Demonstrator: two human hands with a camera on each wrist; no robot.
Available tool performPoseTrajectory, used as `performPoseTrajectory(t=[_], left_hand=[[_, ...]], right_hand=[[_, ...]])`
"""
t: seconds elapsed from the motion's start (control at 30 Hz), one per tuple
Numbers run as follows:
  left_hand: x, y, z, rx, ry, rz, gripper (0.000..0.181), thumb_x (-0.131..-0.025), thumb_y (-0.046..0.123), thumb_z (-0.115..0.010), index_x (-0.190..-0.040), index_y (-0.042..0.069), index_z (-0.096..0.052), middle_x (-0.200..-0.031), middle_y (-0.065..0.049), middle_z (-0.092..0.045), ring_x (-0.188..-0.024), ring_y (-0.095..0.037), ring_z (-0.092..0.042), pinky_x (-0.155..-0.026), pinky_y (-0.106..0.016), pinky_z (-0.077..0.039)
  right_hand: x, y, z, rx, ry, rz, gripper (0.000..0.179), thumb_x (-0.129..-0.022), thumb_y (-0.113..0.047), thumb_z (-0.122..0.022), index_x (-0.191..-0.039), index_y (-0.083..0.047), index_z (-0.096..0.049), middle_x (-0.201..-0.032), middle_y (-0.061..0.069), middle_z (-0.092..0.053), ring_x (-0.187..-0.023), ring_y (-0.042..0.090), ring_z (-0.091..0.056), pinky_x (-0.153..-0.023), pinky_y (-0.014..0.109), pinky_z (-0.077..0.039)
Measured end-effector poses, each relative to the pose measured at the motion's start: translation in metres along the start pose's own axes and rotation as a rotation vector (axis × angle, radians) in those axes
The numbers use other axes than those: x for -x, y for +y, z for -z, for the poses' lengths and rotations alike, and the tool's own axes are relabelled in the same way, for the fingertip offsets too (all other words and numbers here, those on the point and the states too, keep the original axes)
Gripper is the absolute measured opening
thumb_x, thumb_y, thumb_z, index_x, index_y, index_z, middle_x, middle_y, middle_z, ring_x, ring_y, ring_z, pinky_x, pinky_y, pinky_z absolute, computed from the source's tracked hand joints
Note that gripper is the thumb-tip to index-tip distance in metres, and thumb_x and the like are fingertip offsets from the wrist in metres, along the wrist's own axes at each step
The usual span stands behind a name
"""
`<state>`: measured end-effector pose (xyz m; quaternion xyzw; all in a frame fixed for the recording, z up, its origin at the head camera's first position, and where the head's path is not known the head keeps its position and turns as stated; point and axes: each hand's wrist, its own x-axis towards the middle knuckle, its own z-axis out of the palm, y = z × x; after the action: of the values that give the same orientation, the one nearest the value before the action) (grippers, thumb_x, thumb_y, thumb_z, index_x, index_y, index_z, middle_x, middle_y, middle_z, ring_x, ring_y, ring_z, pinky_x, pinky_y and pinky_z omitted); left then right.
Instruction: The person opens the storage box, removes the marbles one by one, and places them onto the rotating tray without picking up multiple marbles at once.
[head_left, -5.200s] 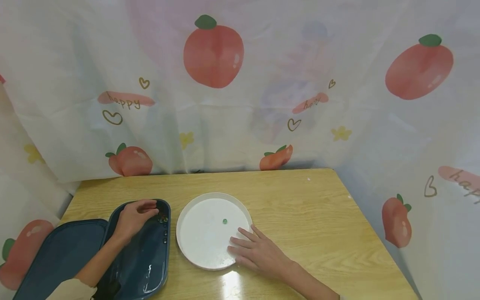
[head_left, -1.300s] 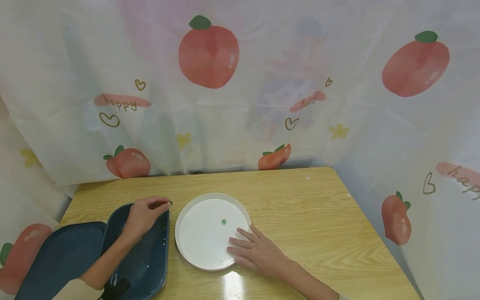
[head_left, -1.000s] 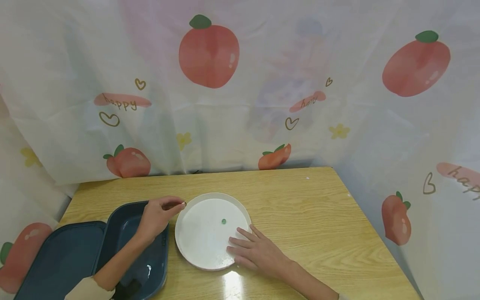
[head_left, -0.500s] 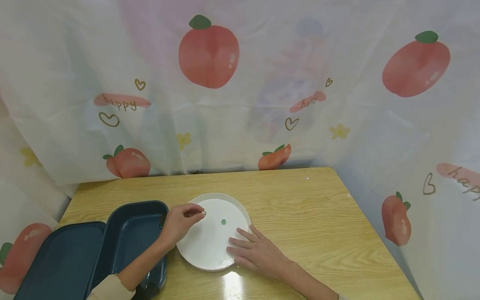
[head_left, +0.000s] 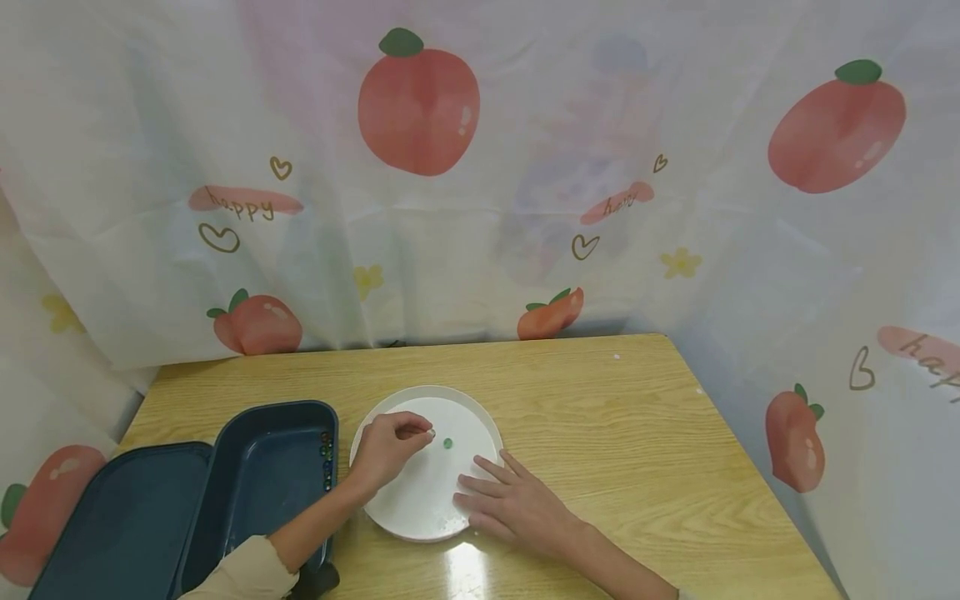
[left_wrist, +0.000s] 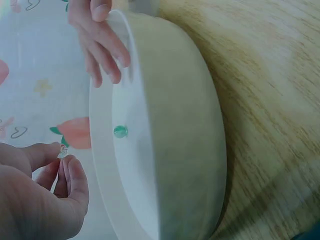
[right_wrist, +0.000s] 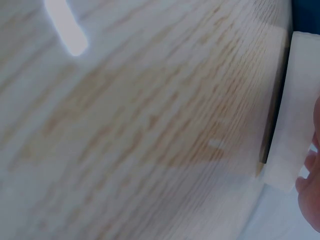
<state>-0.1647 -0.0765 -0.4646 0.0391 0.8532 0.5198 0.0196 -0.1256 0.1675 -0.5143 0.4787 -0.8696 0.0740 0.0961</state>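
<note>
Over the round white plate [head_left: 405,508], my left hand [head_left: 384,450] pinches a small clear marble [left_wrist: 63,151] between thumb and fingertips. A green marble [head_left: 447,443] lies on the plate just right of those fingertips; the left wrist view shows it inside the raised rim. My right hand [head_left: 517,504] rests at the plate's right edge, fingers spread and reaching over the rim. In the right wrist view only part of this hand shows, beside the plate's outer wall [right_wrist: 292,115]. Left of the plate, several dark and coloured marbles [head_left: 327,454] line the right side of a deep blue tray [head_left: 262,467].
A second, flatter blue tray [head_left: 127,508] sits at the far left, against the deep one. The wooden table [head_left: 615,433] extends right of the plate. Behind it hangs a white curtain [head_left: 465,250] printed with fruit.
My left hand has left the deep blue tray with the pinched marble and moved right, over the plate, close to the green marble. My right hand has stayed at the plate's edge.
</note>
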Motion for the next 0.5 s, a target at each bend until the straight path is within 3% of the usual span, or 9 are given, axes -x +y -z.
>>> performPoseTrajectory(t=[0.5], left_hand=[[-0.001, -0.017, -0.029, -0.069, -0.007, -0.026, 0.005, -0.080, 0.010, -0.070, -0.083, 0.007, -0.070, -0.073, 0.005, -0.064, -0.069, -0.009, -0.059, -0.064, -0.026, -0.048]], right_hand=[[-0.001, -0.001, 0.001, 0.001, -0.001, -0.007, 0.036, -0.097, -0.040, -0.041, -0.127, -0.029, -0.057, -0.134, -0.007, -0.048, -0.131, 0.021, -0.031, -0.103, 0.053, -0.021]])
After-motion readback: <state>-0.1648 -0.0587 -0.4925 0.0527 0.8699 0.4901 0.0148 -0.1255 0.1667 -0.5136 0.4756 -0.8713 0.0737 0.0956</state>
